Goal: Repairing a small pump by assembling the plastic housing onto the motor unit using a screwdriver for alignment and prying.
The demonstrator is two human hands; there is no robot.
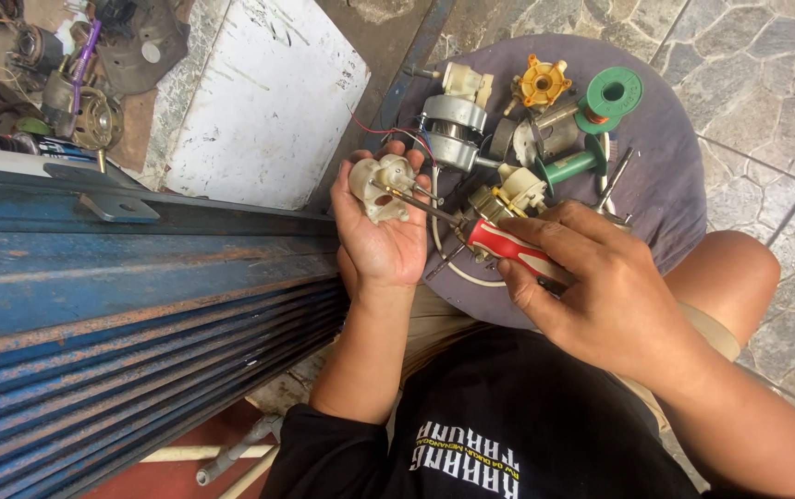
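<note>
Two hands busy: left hand [381, 242] cups the cream gearbox [382, 185], right hand [592, 286] fingers grip the screwdriver [495, 238]. I'd keep the tip seated and straight.

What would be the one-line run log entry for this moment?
left hand: holds cream plastic gear housing | right hand: holds red-handled screwdriver, tip on housing | motor parts on round grey stool

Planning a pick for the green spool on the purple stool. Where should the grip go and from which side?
Grip the spool across its narrow core, just under the wide green flange. Come from its right, the stool's open side: the motor and other parts crowd its left. It lies tilted, flange toward the camera, so a grip on the flat flange would likely slip. Both hands are busy elsewhere.
</note>
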